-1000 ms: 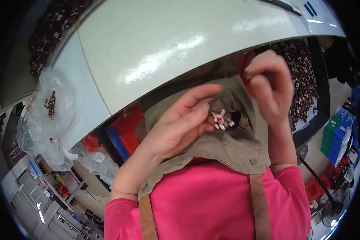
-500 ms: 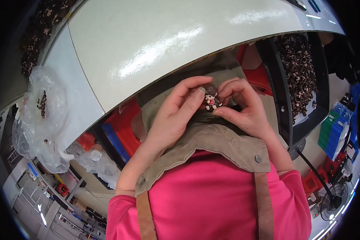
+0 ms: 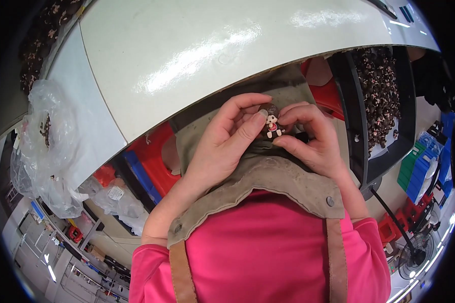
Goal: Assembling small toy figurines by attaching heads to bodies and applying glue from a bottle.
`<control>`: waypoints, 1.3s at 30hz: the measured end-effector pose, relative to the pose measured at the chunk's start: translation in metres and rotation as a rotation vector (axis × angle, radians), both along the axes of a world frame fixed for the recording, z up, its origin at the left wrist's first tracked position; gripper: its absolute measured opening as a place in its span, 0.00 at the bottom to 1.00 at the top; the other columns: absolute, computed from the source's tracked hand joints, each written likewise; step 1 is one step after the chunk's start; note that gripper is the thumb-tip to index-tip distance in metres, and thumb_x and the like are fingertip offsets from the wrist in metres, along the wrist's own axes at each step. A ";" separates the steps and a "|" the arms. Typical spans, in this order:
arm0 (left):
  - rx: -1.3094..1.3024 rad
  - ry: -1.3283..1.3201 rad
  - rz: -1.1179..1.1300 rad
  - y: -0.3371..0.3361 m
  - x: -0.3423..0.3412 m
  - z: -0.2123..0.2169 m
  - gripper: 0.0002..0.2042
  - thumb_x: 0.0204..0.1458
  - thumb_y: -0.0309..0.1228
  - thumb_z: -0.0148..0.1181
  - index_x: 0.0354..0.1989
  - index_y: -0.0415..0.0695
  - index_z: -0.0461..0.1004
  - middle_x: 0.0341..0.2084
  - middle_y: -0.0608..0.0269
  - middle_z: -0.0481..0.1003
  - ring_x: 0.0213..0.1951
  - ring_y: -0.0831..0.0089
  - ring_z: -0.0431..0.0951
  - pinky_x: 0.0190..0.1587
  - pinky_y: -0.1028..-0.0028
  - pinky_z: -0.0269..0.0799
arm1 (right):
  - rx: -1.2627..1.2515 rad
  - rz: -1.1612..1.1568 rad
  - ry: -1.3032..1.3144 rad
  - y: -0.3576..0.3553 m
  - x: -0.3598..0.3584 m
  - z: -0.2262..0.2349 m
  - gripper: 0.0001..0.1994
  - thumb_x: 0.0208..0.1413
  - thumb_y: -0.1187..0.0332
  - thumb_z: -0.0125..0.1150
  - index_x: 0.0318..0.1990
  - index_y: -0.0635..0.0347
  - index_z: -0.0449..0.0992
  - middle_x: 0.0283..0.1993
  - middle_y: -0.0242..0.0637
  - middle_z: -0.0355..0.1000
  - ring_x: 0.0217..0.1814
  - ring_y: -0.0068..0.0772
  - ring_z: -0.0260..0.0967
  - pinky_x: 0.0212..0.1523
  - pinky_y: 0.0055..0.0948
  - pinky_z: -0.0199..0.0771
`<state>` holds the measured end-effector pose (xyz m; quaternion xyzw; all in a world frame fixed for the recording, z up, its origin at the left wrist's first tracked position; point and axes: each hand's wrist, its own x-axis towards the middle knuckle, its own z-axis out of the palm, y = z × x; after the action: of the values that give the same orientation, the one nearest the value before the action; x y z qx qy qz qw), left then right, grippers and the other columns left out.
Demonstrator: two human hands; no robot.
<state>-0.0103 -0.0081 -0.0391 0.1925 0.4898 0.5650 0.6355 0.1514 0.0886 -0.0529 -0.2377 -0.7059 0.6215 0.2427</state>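
A small figurine (image 3: 272, 122), with dark brown hair, a light face and a bit of red on its front, is held between the two hands, just off the near edge of the bench (image 3: 151, 45) and above the brown-green apron (image 3: 258, 174). Its head points to the bench, and its face is turned up to the camera. The left hand (image 3: 232, 139) holds it from the left side, with the thumb across its edge and the fingers curled behind. The right hand (image 3: 316, 139) is closed to a narrow pinch, its forefinger and thumb at the right side of the figurine. Below the near edge of the bench, toward its right end, there is a black tray (image 3: 359, 126), in which many similar brown and pinkish pieces (image 3: 376, 93) lie in a heap. At the left end of the bench, by its near corner, lies a crumpled clear plastic bag (image 3: 55, 166) with a few dark pieces inside. Beneath this corner one sees a red stool (image 3: 154, 161). Farther right, on the floor side, are blue and green bins (image 3: 413, 174) and a black fan (image 3: 414, 256).
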 end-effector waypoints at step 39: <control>-0.014 0.023 -0.043 -0.001 -0.003 -0.002 0.16 0.62 0.34 0.45 0.56 0.42 0.65 0.41 0.69 0.71 0.40 0.84 0.69 0.43 0.82 0.65 | -0.051 0.037 -0.057 -0.001 0.005 0.000 0.13 0.46 0.82 0.63 0.39 0.63 0.67 0.40 0.39 0.67 0.42 0.28 0.66 0.46 0.25 0.65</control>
<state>-0.0133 -0.0086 -0.0408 0.2052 0.4969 0.5454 0.6431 0.1560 0.0871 -0.0531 -0.2484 -0.7007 0.6367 0.2045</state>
